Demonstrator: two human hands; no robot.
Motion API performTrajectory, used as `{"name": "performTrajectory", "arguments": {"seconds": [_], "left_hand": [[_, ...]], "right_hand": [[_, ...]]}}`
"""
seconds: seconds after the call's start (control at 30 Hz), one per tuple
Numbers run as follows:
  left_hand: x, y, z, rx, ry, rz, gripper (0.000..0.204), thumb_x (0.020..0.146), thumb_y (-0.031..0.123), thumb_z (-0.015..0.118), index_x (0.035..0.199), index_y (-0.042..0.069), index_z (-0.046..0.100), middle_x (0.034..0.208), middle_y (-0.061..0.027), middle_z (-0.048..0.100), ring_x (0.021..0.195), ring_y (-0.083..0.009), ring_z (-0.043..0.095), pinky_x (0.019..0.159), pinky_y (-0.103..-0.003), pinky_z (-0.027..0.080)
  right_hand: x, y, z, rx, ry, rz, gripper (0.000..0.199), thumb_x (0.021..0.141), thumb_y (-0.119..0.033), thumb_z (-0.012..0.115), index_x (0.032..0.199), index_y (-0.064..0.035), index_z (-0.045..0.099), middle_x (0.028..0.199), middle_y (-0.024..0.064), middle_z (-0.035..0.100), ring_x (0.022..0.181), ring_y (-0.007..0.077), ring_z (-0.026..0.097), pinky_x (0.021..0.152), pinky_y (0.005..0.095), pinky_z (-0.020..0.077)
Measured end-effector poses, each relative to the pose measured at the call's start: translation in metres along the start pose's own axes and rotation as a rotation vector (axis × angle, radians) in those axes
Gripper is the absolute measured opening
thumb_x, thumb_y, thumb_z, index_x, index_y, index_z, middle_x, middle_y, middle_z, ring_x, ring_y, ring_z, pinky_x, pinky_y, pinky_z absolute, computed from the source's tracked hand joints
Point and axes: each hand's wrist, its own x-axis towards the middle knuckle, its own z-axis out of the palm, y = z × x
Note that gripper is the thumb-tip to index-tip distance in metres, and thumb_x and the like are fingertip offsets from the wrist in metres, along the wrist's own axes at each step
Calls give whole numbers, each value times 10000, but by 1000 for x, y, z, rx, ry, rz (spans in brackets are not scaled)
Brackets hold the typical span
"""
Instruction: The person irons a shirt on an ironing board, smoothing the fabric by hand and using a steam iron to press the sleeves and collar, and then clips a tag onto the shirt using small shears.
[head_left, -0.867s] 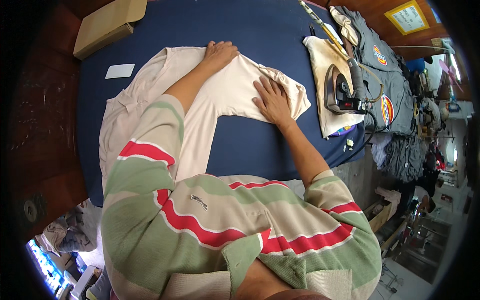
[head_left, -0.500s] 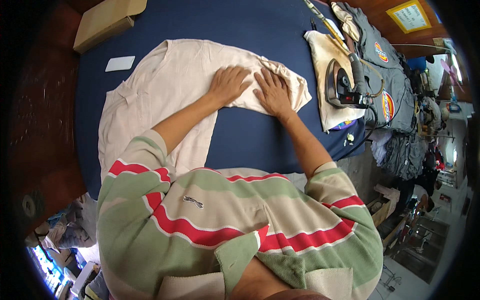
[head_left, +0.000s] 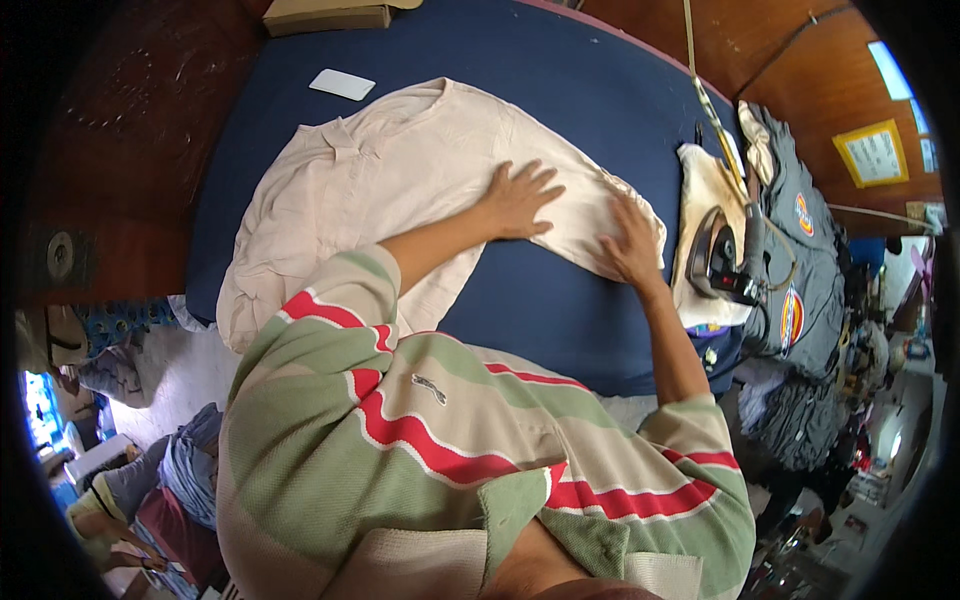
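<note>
A pale beige shirt (head_left: 400,170) lies spread over a dark blue padded table (head_left: 560,310), one sleeve stretched out to the right. My left hand (head_left: 521,201) rests flat on the upper part of that sleeve, its fingers spread. Close to the cuff end, my right hand (head_left: 632,238) lies on the cloth with fingers extended, slightly blurred. Neither hand grips anything. To the right of the cuff, an iron (head_left: 722,262) with a black handle sits on a scorched cream cloth pad (head_left: 703,178).
Grey garments with round patches (head_left: 810,240) hang at the table's right edge. A white flat rectangular thing (head_left: 342,84) and a cardboard box (head_left: 330,16) lie at the far left. A hose (head_left: 712,115) runs down toward the iron. Wooden panels border the table.
My hands have moved apart along the sleeve, the right toward the cuff. The bunched cloth near the cuff now lies flatter. The whole view has shifted and turned.
</note>
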Motion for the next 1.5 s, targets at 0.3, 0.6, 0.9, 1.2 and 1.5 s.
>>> {"name": "performTrajectory", "arguments": {"seconds": [0.3, 0.6, 0.9, 1.2, 1.5], "left_hand": [[-25, 62, 28, -96, 66, 232, 573, 862, 466, 470, 1339, 157, 398, 1438, -48, 309, 1339, -216, 248, 1016, -535, 250], [-35, 60, 24, -191, 130, 494, 563, 850, 472, 485, 1347, 224, 392, 1417, -16, 342, 1332, -226, 261, 1011, -552, 249], [-13, -134, -30, -61, 288, -378, 455, 827, 295, 580, 1244, 144, 476, 1236, -24, 508, 1151, -210, 465, 882, -462, 366], [18, -200, -7, -403, 360, -417, 522, 800, 158, 591, 1303, 141, 455, 1293, -146, 491, 1209, -292, 451, 998, -399, 364], [30, -240, -23, -613, 62, -498, 510, 733, 93, 615, 1233, 165, 545, 1236, -129, 533, 1121, -285, 515, 948, -355, 410]], "right_hand": [[-17, 132, -131, -627, 35, 661, 786, 742, -329, 678, 1369, -49, 294, 1207, 284, 489, 1128, 333, 505, 871, 394, 444], [-8, 183, -152, 70, -10, 993, 495, 647, -256, 713, 995, 36, 518, 824, 204, 635, 652, 245, 632, 558, 344, 477], [75, -30, -110, 69, -144, 459, 545, 721, -296, 705, 1159, -32, 516, 912, 257, 633, 883, 391, 620, 773, 425, 481], [166, -123, -23, 11, -281, 348, 528, 790, -483, 575, 1048, -23, 590, 869, 235, 642, 850, 384, 622, 757, 428, 489], [213, -108, -6, -1, -253, 426, 514, 801, -480, 539, 1015, -20, 627, 887, 225, 646, 877, 377, 621, 788, 407, 488]]}}
